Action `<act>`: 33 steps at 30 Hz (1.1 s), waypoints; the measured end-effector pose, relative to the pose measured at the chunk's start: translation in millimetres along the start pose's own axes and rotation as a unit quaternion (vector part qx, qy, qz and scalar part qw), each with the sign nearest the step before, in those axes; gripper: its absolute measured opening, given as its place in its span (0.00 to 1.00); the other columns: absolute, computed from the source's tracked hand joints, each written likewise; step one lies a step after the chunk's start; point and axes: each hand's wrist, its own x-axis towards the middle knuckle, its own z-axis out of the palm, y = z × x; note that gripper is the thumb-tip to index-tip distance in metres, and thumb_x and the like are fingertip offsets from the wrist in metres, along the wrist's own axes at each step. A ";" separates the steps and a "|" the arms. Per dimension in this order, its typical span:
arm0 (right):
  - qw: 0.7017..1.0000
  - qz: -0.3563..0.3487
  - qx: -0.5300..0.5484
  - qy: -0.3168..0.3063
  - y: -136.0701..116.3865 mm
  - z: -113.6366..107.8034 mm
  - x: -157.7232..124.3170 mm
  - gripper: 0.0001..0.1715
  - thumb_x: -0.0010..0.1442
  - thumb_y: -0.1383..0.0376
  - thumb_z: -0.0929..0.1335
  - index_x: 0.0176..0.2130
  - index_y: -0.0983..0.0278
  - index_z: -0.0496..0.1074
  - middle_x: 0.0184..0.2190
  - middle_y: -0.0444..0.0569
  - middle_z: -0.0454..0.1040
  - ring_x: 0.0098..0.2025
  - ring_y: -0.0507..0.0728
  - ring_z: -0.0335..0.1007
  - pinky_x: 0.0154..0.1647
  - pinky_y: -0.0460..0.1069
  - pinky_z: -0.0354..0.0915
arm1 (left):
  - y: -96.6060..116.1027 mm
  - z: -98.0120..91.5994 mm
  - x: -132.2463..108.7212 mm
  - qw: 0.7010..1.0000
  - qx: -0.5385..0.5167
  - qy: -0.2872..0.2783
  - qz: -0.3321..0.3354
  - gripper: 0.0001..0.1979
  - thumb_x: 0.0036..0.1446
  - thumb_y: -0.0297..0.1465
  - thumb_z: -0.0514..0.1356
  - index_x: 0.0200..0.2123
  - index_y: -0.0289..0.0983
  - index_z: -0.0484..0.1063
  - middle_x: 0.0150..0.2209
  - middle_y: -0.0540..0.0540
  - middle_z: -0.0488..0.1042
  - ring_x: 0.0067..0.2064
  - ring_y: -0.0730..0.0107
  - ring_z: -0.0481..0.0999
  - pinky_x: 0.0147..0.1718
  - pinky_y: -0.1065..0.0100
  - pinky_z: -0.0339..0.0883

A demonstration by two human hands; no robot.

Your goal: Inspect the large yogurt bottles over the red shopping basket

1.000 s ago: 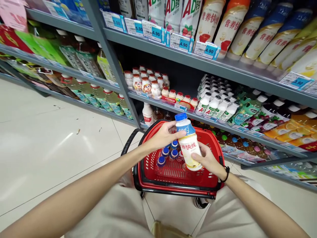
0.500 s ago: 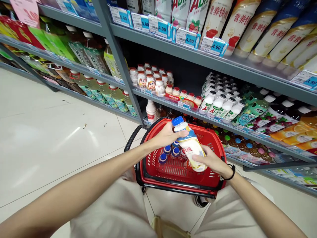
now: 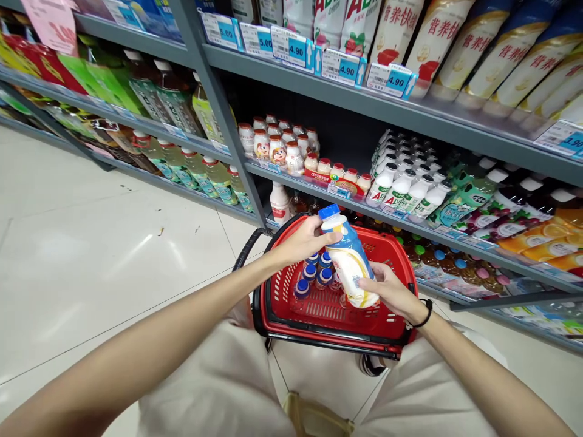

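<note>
Both of my hands grip one white drink bottle (image 3: pixel 350 258) with a blue cap and a blue and gold label. It is tilted, cap up to the left, above the red shopping basket (image 3: pixel 291 325). My left hand (image 3: pixel 310 238) is closed around its neck end, just under the cap. Near the base, my right hand (image 3: pixel 389 288) holds it with the thumb on the front; its other fingers are partly hidden behind. Inside the basket, under the bottle, stand several small blue-capped bottles (image 3: pixel 302 289). More items beside them are partly covered by the held bottle.
Ahead is a grey shelf rack (image 3: pixel 291 71) of drinks. Its middle level holds small red-capped bottles (image 3: pixel 277 150) and white AD bottles (image 3: pixel 403 188). The basket's black handle (image 3: pixel 243 249) juts out left. Pale floor tiles (image 3: pixel 113 243) extend left; my legs flank the basket.
The bottle has been turned about its length in my hands, so its red lettering has rotated away and more blue and gold label faces me. My grip stays on both ends.
</note>
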 end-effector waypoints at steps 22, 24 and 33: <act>0.937 -0.155 -0.282 0.133 9.4 -0.4 3.1 0.37 0.50 0.49 0.82 0.52 0.62 0.72 0.50 0.52 0.77 0.50 0.63 0.75 0.52 0.56 0.69 | -2.4 1.0 -4.2 0.999 0.008 -0.040 0.019 0.25 0.49 0.37 0.75 0.47 0.34 0.73 0.48 0.41 0.80 0.48 0.58 0.81 0.51 0.58 0.75; 0.943 -0.128 -0.284 0.120 10.4 -1.6 3.2 0.39 0.49 0.49 0.82 0.53 0.62 0.72 0.50 0.53 0.78 0.50 0.63 0.76 0.52 0.56 0.70 | -3.5 -2.0 -2.8 0.998 0.031 -0.038 0.028 0.23 0.51 0.38 0.74 0.46 0.34 0.74 0.48 0.41 0.80 0.48 0.58 0.81 0.50 0.60 0.75; 0.852 0.007 -0.518 -0.079 17.5 -14.0 13.2 0.29 0.60 0.55 0.76 0.56 0.66 0.74 0.46 0.57 0.82 0.45 0.66 0.80 0.46 0.54 0.72 | -33.6 5.0 -1.0 0.958 0.274 -0.079 -0.024 0.23 0.48 0.48 0.73 0.34 0.33 0.80 0.32 0.46 0.81 0.33 0.65 0.76 0.32 0.68 0.66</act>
